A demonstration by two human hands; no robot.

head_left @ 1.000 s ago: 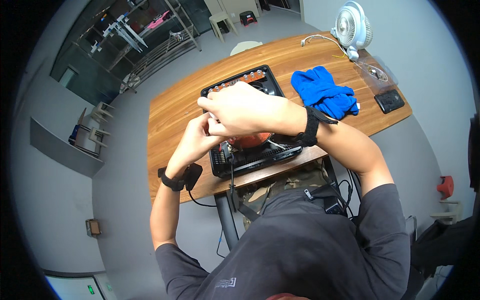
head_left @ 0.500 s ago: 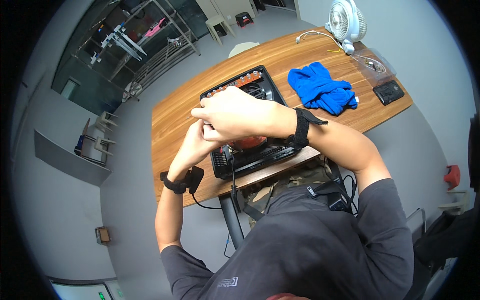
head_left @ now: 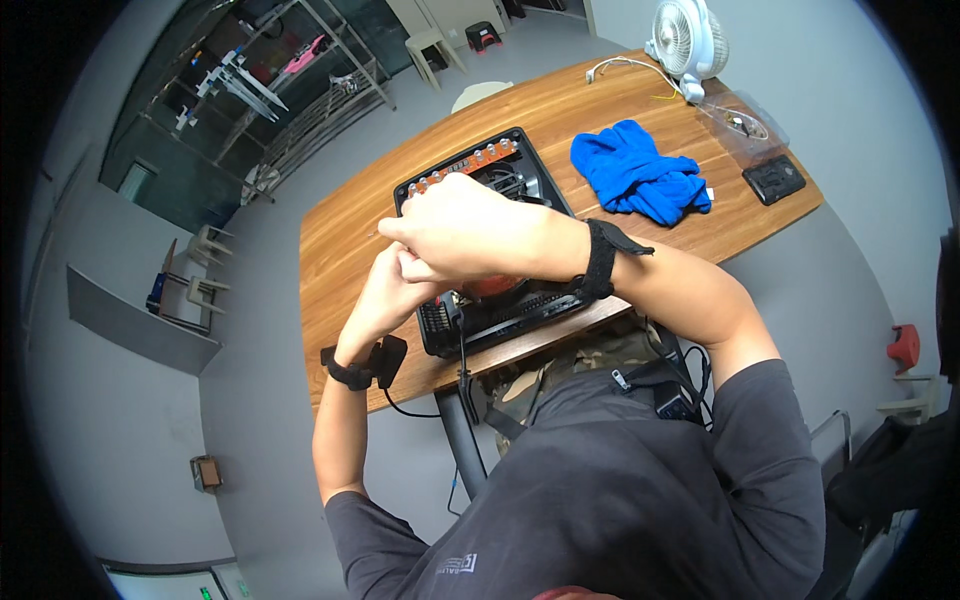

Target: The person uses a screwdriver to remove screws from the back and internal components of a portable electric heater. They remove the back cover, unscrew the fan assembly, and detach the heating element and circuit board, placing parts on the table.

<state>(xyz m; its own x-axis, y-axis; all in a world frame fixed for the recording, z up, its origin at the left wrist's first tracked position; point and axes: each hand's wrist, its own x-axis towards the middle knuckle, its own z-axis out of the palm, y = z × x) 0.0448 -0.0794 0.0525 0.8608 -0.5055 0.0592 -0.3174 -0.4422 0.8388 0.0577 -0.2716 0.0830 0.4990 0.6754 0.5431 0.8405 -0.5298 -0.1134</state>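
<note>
Over a black tool case (head_left: 510, 328) on the table, my two hands meet, the right one crossing above the left. My right hand (head_left: 465, 228) is closed, its fingers curled under and mostly hidden by the back of the hand. Against it, my left hand (head_left: 385, 295) is closed too, with its fingertips tucked beneath the right. Whatever lies between them cannot be seen. At the case's far side runs an orange rack (head_left: 490, 153) of silver sockets. Part of a red-orange item (head_left: 492, 287) shows below my right wrist, its kind covered by my arm.
Right of the case lies a crumpled blue cloth (head_left: 640, 172). Farther right are a white fan (head_left: 688, 45), a clear plastic box (head_left: 735, 130) and a black phone-like device (head_left: 774, 181). A black cable (head_left: 464, 350) hangs over the table's near edge (head_left: 405, 392).
My hands keep almost the same closed pose, with a slight shift of the right fingers. The whole view has moved a little.
</note>
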